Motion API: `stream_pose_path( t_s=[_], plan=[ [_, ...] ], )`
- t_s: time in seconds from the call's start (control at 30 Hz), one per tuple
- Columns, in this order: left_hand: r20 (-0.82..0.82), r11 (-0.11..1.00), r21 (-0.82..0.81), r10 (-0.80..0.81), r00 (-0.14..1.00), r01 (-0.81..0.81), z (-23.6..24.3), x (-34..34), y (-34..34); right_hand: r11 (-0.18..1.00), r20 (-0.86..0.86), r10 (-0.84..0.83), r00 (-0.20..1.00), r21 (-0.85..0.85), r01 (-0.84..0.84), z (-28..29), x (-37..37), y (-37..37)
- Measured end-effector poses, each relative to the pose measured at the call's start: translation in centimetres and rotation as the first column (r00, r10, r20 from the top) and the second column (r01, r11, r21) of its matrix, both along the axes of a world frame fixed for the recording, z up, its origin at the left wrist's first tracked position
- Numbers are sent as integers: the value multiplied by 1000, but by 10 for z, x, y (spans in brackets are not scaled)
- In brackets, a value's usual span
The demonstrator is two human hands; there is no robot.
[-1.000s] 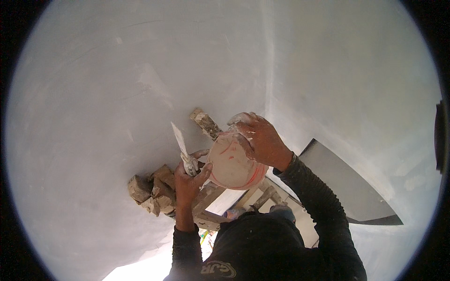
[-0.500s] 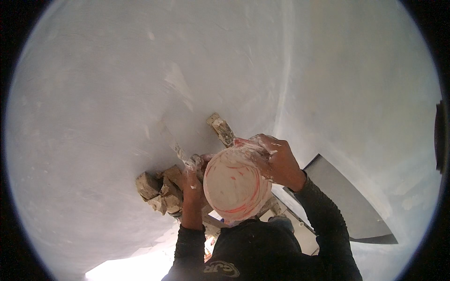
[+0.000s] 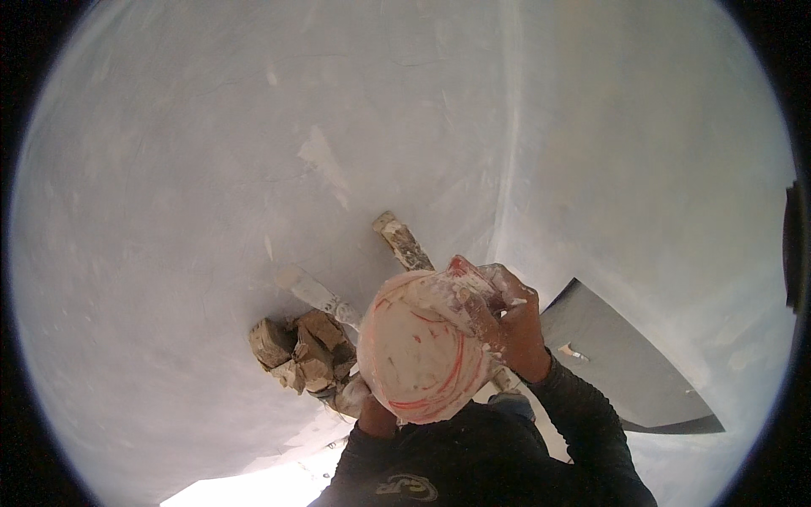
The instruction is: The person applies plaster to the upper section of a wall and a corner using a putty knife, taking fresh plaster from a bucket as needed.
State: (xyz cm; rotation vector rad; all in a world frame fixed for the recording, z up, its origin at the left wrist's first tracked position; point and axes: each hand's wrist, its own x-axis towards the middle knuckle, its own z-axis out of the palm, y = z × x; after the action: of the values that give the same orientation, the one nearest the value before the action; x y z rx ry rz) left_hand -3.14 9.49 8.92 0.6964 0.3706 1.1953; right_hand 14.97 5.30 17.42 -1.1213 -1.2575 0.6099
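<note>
A round, red bowl-like container (image 3: 418, 351), thickly smeared with white plaster, is held up before my chest. At its upper right edge my right hand (image 3: 515, 313) is closed on the rim, with plaster on the fingers. My left hand (image 3: 378, 414) is mostly behind the container, and only its wrist side shows at the lower left. A plaster-coated putty knife (image 3: 319, 296) sticks out past the container's left edge, its blade pointing up and left. Its handle end and my left fingers are hidden by the container.
Rough wooden blocks (image 3: 308, 351) are clustered to the left, and a plaster-stained timber end (image 3: 401, 241) juts out above the container. Smooth grey-white plastered wall (image 3: 211, 169) surrounds them. A dark grey panel-like area (image 3: 625, 363) lies right of my forearm.
The container has come slightly lower and nearer to me. My left hand has drawn down behind it, and the putty knife's flat blade has turned more into view.
</note>
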Motion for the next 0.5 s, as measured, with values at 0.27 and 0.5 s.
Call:
stream_pose_path(
  t_s=[0.27, 0.5],
  plan=[
    [10, 1000, 1, -28, 1000, 28, 2, 5, -2, 883, 464, -424, 778, 401, 242, -14, -14, -12],
    [13, 999, 16, -37, 999, 36, 6, 5, -1, 985, 347, -91, 934, 166, 34, -8, -14, -15]
  ],
)
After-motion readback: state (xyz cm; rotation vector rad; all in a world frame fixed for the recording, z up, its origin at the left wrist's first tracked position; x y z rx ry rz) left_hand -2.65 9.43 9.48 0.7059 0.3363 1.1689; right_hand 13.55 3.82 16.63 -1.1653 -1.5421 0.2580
